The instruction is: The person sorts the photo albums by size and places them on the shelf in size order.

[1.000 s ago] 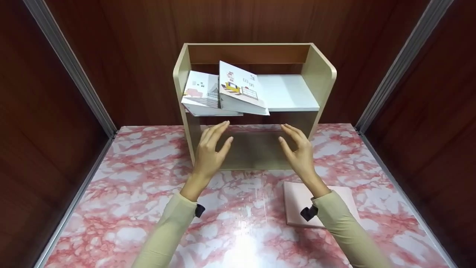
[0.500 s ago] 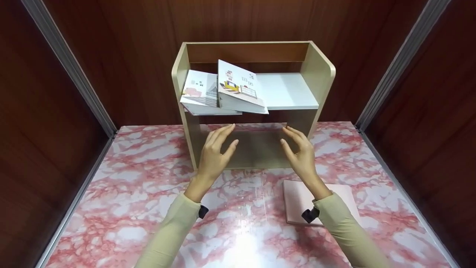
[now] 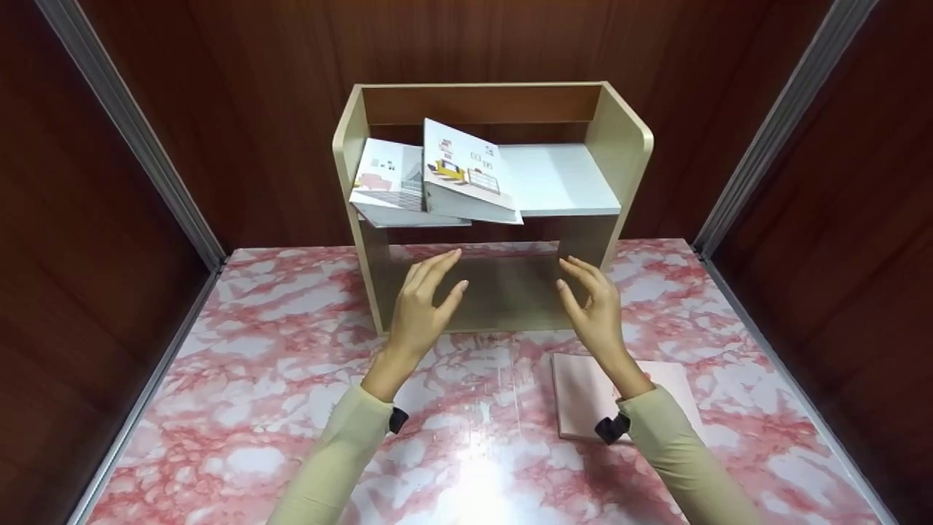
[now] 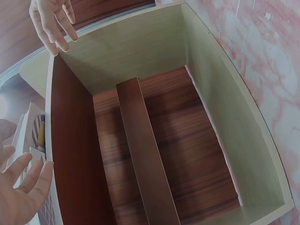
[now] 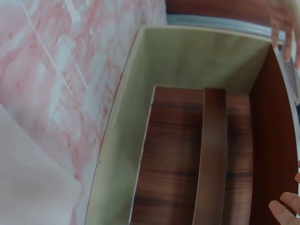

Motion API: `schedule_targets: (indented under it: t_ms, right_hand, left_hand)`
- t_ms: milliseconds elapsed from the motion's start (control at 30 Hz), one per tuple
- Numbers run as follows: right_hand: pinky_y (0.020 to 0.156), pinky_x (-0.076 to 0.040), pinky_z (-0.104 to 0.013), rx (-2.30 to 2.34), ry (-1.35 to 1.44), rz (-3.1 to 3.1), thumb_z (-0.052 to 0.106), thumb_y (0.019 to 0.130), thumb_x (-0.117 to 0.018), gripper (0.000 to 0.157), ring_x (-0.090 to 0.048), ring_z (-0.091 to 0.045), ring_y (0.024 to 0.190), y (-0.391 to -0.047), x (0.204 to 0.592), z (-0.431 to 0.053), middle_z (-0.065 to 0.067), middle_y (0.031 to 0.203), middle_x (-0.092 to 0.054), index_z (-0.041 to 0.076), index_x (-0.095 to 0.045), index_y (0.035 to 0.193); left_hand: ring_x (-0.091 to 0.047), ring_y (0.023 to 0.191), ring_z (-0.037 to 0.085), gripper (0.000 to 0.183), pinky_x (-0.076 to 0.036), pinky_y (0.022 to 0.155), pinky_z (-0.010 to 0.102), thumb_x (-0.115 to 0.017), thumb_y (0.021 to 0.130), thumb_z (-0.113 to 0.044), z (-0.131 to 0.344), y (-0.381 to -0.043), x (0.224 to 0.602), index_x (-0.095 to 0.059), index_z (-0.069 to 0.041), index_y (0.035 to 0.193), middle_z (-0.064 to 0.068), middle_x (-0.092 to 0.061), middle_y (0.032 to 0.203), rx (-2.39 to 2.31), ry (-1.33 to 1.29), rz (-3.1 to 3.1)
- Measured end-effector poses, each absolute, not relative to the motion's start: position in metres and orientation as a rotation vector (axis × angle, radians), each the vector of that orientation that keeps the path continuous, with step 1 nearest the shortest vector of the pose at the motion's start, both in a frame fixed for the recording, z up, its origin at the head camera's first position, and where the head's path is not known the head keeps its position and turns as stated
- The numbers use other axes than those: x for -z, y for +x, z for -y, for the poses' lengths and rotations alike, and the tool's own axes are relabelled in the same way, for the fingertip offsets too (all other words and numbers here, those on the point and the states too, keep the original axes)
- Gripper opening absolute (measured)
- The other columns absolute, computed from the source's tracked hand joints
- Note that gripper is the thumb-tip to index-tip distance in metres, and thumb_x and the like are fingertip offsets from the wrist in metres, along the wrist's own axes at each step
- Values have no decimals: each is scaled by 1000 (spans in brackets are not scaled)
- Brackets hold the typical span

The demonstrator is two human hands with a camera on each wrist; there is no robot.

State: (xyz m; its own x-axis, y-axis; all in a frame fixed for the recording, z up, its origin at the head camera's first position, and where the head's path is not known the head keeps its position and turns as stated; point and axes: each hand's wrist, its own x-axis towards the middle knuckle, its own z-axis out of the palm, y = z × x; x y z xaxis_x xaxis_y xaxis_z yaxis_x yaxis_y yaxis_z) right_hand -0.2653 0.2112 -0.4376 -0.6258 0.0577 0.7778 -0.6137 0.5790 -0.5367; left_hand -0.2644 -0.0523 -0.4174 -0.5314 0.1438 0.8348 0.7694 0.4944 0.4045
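My left hand (image 3: 419, 306) hovers before the lower opening of a small wooden bookshelf (image 3: 375, 277), its fingers relaxed and holding nothing. Across from it, my right hand (image 3: 599, 310) is held up the same way, palm facing inward. On the white upper shelf (image 3: 561, 179), one thick book (image 3: 466, 171) with a yellow picture on its cover leans over another book (image 3: 390, 179) at the left side. Both books stick out past the shelf's front edge. In the left wrist view, the left fingers (image 4: 35, 180) appear beside the shelf board, near the books.
Below my right forearm, a pale pink book (image 3: 583, 394) lies flat on the red-and-white marbled table (image 3: 255, 408). Dark wood panels (image 3: 109, 182) with metal edge strips enclose the table at the back and both sides. Inside the bookshelf's lower part runs a brown crossbar (image 4: 145, 150).
Both hands have shifted slightly down and right in the head view, staying apart and holding nothing. The books have stayed in place; the head view has shifted a little.
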Motion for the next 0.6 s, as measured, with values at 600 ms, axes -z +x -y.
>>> schedule_targets:
  t_ms: [600]
  right_hand:
    - [99, -34, -50, -1092, 411, 2007, 8, 86, -65, 27, -52, -28, 117, -256, 444, -218, -11, 123, -60, 4, -66, 113]
  left_hand:
    - [-53, 110, 16, 44, -43, 96, 27, -69, 84, -19, 50, -262, 427, -58, -11, 126, 2, -60, 122, 1030, -731, 1988]
